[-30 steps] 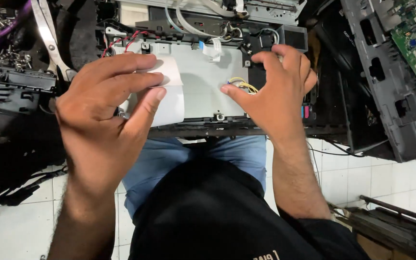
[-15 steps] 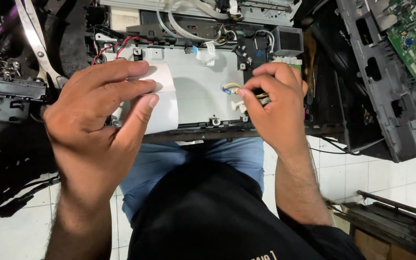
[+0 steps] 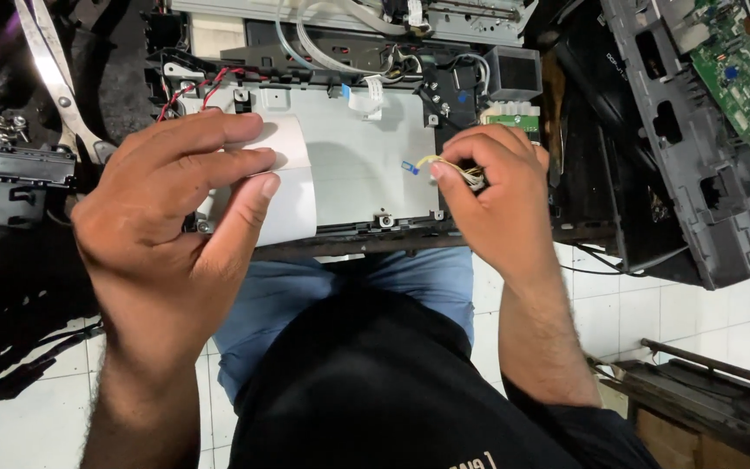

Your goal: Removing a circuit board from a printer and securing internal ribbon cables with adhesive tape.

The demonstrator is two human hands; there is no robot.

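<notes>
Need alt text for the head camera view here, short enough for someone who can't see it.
Seen from above, the right hand pinches a bundle of thin wires over a grey metal panel of an opened machine resting at the person's lap. The left hand lies on a white sheet on that panel.

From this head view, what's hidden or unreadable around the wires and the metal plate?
- Wire bundle: its connector end is hidden inside the right hand.
- Metal plate: its left part is covered by the left hand.
- Scissors: tips cut off by the top edge.
- Green circuit board: parts too small to tell.
</notes>
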